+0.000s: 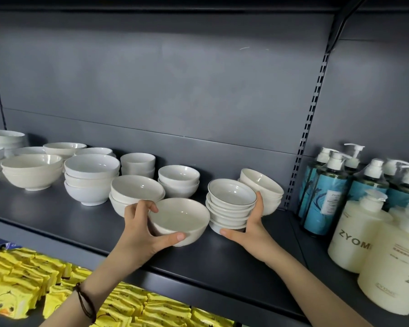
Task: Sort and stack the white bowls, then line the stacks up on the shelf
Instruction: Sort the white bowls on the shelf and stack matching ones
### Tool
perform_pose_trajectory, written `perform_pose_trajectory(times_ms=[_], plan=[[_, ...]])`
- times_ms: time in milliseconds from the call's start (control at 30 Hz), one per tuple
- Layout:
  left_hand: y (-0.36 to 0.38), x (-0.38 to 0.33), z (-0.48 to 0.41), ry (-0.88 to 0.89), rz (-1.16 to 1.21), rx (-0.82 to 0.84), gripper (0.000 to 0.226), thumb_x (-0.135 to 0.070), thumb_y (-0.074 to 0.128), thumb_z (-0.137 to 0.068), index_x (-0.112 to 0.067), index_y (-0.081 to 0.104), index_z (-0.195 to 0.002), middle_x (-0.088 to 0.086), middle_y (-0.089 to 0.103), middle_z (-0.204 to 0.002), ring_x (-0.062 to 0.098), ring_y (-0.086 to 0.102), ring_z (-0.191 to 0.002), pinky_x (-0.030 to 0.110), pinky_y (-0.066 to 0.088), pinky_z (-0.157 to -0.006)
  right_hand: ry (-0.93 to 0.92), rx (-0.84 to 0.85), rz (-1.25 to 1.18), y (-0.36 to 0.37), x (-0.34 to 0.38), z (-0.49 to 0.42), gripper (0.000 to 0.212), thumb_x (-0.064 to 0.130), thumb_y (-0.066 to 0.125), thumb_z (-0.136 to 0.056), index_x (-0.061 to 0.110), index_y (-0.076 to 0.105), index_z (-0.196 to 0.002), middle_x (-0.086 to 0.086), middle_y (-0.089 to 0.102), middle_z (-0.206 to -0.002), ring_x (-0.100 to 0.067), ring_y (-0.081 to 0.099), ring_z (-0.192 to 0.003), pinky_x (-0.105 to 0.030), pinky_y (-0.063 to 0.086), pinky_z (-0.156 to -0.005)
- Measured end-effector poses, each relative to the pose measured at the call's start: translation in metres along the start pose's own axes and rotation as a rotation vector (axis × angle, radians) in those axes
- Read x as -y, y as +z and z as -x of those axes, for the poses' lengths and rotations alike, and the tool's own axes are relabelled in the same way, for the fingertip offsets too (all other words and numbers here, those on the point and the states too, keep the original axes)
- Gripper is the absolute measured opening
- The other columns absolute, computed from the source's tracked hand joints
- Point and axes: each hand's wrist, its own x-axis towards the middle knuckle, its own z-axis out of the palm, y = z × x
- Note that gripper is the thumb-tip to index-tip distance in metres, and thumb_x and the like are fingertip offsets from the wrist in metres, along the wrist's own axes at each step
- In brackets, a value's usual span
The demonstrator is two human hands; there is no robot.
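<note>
Bowl stacks along the shelf, pump bottles at right.

Your front bowl is a creamy off-white; the small stack beside it is white with a thin dark line round each rim. The shelf is dark grey, and the packets below it are bright yellow with a duck print. The teal bottles have white pumps; the cream bottles carry grey lettering.

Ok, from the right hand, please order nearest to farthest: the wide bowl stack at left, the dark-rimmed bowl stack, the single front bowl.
1. the dark-rimmed bowl stack, gripped by the right hand.
2. the single bowl, just left, held by the left hand.
3. the wide bowl stack, far left.
</note>
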Motion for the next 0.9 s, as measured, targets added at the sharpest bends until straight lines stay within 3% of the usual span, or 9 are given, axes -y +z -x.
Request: perform_pose_trajectory(times_ms=[167,233,300,333,433,533,633,767,900], plan=[[0.0,-0.001,0.003,-0.012,0.0,0.008,0.103,-0.093,0.065,-0.015,-0.039,0.039,-0.099,-0.003,0.03,-0.116,0.019,0.038,-0.114,0.026,0.037,-0.099,-0.043,-0.109,0.006,0.017,0.006,-0.016,0.118,0.017,0.085,-0.073,0.06,-0.013,-0.122,0.035,0.025,-0.136,0.03,0.034,-0.116,0.002,0.035,-0.09],[0.001,-0.001,0.005,0.003,0.02,0.0,0.103,-0.093,0.066,-0.016,-0.041,0.038,-0.101,-0.008,0.031,-0.114,0.018,0.039,-0.115,0.026,0.038,-0.1,-0.063,-0.163,0.017,0.023,0.009,-0.019,0.119,0.03,0.091,-0.065,0.058,-0.002,-0.133,0.025,0.036,-0.14,0.016,0.04,-0.125,-0.015,0.044,-0.101],[0.001,0.001,0.005,0.023,0.046,-0.009,0.102,-0.092,0.068,-0.02,-0.043,0.037,-0.103,-0.018,0.029,-0.115,0.018,0.039,-0.118,0.032,0.04,-0.104,-0.064,-0.196,0.017,0.026,0.006,-0.024,0.128,0.048,0.094,-0.053,0.045,0.006,-0.146,0.015,0.038,-0.147,-0.002,0.043,-0.133,-0.037,0.044,-0.108],[0.001,0.003,0.005,0.033,0.056,-0.009,0.1,-0.091,0.069,-0.022,-0.044,0.036,-0.104,-0.021,0.028,-0.116,0.019,0.04,-0.12,0.036,0.041,-0.106,-0.062,-0.215,0.023,0.026,0.005,-0.026,0.13,0.055,0.094,-0.048,0.043,0.01,-0.147,0.014,0.039,-0.147,-0.006,0.043,-0.134,-0.041,0.044,-0.108],[0.003,0.004,0.004,0.035,0.103,0.05,0.092,-0.084,0.076,-0.03,-0.051,0.033,-0.104,-0.014,0.038,-0.124,0.024,0.048,-0.12,0.037,0.047,-0.101,-0.026,-0.264,0.071,0.025,0.008,-0.027,0.138,0.07,0.089,-0.037,0.048,0.008,-0.146,0.02,0.038,-0.148,-0.005,0.041,-0.136,-0.04,0.042,-0.109],[0.003,0.0,0.004,0.0,0.187,0.144,0.094,-0.073,0.084,-0.035,-0.044,0.032,-0.107,0.003,0.059,-0.121,0.017,0.064,-0.104,0.017,0.051,-0.083,-0.024,-0.279,0.103,0.022,0.007,-0.028,0.136,0.07,0.087,-0.038,0.044,0.013,-0.148,0.02,0.04,-0.148,-0.005,0.041,-0.136,-0.04,0.041,-0.11],[0.003,-0.005,0.004,0.003,0.211,0.161,0.1,-0.067,0.088,-0.036,-0.036,0.031,-0.112,0.004,0.061,-0.121,0.009,0.067,-0.099,0.011,0.05,-0.078,-0.034,-0.276,0.125,0.019,0.003,-0.027,0.118,0.059,0.091,-0.046,0.043,0.029,-0.145,0.018,0.052,-0.136,-0.007,0.05,-0.127,-0.041,0.048,-0.101],[0.001,-0.006,0.004,-0.019,0.242,0.222,0.103,-0.051,0.092,-0.039,-0.039,0.029,-0.121,-0.003,0.058,-0.128,0.002,0.064,-0.107,0.013,0.05,-0.085,-0.009,-0.341,0.147,0.013,0.008,-0.014,0.067,0.012,0.076,-0.077,0.034,0.04,-0.13,0.013,0.042,-0.11,-0.016,0.052,-0.099,-0.015,0.042,-0.074],[-0.003,-0.005,0.001,-0.071,0.226,0.316,0.119,-0.057,0.093,-0.039,-0.031,0.032,-0.138,-0.01,0.063,-0.125,0.003,0.062,-0.115,0.028,0.049,-0.1,-0.061,-0.285,0.059,0.015,0.02,0.0,0.021,0.014,0.063,-0.091,0.034,0.055,-0.093,0.008,0.062,-0.089,-0.004,0.057,-0.07,-0.02,0.047,-0.069]])
